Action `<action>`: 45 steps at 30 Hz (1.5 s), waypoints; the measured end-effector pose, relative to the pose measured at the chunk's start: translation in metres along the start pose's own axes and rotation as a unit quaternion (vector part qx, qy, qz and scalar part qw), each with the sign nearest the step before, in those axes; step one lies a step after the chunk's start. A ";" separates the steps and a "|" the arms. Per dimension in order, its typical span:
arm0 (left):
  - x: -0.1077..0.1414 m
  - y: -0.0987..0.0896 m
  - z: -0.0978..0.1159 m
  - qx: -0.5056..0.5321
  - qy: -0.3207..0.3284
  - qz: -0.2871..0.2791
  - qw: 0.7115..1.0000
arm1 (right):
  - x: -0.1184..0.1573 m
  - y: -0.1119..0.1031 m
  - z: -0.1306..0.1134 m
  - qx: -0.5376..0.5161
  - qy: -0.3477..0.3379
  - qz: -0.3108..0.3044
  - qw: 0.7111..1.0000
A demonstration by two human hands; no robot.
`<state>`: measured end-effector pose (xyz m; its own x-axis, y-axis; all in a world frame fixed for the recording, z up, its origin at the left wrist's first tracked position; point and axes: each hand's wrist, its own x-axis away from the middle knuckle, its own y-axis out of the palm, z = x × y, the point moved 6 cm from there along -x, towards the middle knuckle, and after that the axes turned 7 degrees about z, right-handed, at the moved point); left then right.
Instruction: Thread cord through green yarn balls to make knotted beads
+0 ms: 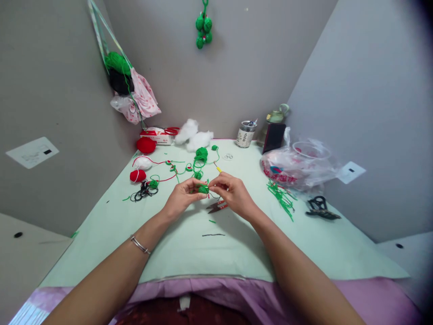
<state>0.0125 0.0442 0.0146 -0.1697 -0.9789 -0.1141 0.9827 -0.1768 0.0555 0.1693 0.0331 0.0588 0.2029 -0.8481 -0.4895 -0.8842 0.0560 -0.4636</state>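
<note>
Gripping small rounded green-yarn piece (203, 189) in left fingers (193, 181), working edge with pinched right fingers (219, 179); likely needing steady hold next.

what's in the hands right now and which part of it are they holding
A small green yarn piece: the left hand pinches its left side, the right hand its right edge.

A dark phone (274, 138) leans upright (beside a pen tin (246, 135)).

The left hand (182, 195) partly covered the green piece (203, 189); the right hand (232, 192) hid part of the scissors (214, 207); lettering on the tin (245, 136) was illegibly small.
</note>
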 end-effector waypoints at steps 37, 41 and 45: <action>0.003 0.007 -0.001 -0.066 0.040 0.025 0.997 | 0.019 0.022 -0.030 0.260 -0.268 0.098 0.923; 0.005 0.007 0.001 -0.078 0.049 0.038 0.995 | 0.013 0.022 -0.021 0.233 -0.210 0.064 0.947; 0.004 0.006 -0.001 -0.084 0.048 0.044 0.994 | 0.011 0.024 -0.013 0.281 -0.180 0.003 0.943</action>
<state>0.0179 0.0391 0.0131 -0.0826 -0.9742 -0.2102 0.9933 -0.0635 -0.0963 0.1448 0.0181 0.0513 0.4168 -0.6188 -0.6658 -0.5443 0.4168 -0.7281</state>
